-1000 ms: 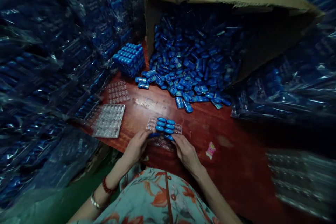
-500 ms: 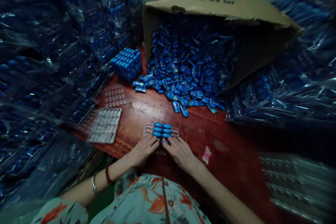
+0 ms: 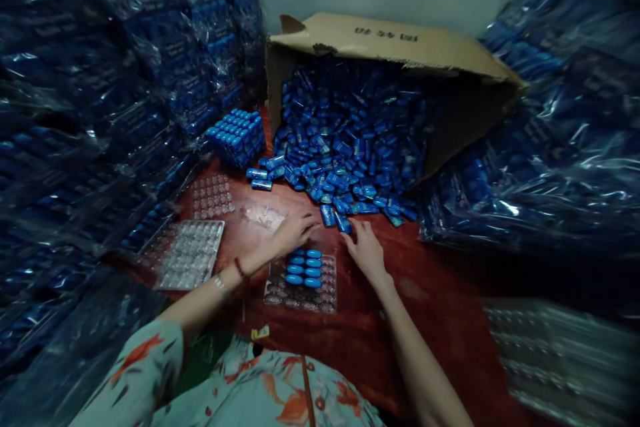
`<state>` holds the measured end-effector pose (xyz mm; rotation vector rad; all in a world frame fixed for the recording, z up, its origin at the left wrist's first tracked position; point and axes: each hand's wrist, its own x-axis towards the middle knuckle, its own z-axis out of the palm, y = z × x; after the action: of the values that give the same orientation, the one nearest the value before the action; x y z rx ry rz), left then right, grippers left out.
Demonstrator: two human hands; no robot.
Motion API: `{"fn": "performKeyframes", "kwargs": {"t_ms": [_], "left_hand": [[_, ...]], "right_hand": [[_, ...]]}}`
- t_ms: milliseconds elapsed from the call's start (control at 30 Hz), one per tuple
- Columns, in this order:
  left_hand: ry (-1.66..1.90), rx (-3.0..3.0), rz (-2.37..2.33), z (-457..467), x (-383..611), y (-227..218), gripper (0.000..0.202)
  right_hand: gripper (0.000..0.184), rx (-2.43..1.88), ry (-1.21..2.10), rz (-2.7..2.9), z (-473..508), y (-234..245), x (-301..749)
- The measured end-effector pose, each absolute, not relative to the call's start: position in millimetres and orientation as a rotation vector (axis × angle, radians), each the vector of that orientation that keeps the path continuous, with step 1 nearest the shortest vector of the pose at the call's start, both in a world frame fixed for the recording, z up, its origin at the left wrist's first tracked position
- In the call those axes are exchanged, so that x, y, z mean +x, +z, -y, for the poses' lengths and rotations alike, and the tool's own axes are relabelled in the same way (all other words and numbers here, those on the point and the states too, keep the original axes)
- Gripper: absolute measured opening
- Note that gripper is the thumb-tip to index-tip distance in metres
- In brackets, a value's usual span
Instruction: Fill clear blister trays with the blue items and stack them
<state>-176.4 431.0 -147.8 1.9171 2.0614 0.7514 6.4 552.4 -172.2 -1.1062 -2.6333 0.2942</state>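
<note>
A clear plastic tray [image 3: 305, 293] lies on the red-brown table in front of me, with several blue capsule-shaped pieces [image 3: 303, 266] set in its far rows. My left hand [image 3: 295, 232] reaches over the tray's far edge with its fingers stretched out, holding nothing. My right hand [image 3: 365, 248] is stretched forward too, fingers apart, its tips at the nearest pieces of the blue pile [image 3: 345, 167]. That pile spills from a cardboard box [image 3: 400, 47] lying on its side.
A block of filled trays [image 3: 237, 135] stands left of the box. Empty clear trays [image 3: 187, 255] lie at the left of the table. Plastic-wrapped blue packs [image 3: 75, 113] are stacked high on both sides. A small paper scrap [image 3: 260, 332] lies near the table's front edge.
Both hands have left the near edge of the tray and reached forward to the foot of the blue pile. The view has tilted up.
</note>
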Motion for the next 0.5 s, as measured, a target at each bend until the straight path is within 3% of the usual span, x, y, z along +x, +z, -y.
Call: {"fn": "performKeyframes", "kwargs": {"t_ms": [200, 333, 500], "left_hand": [[0.449, 1.887, -2.101, -523.1, -173.7, -164.0, 0.036], [0.474, 1.814, -2.045, -522.8, -183.3, -169.2, 0.039], [0.688, 1.679, -2.052, -457.0, -214.6, -159.1, 0.026]], "right_hand": [[0.036, -1.133, 0.230, 2.779, -561.1, -182.7, -8.3], [0.034, -1.161, 0.572, 2.549, -543.4, -188.0, 37.0], [0.028, -1.072, 0.966, 2.314, -497.2, -177.1, 97.6]]}}
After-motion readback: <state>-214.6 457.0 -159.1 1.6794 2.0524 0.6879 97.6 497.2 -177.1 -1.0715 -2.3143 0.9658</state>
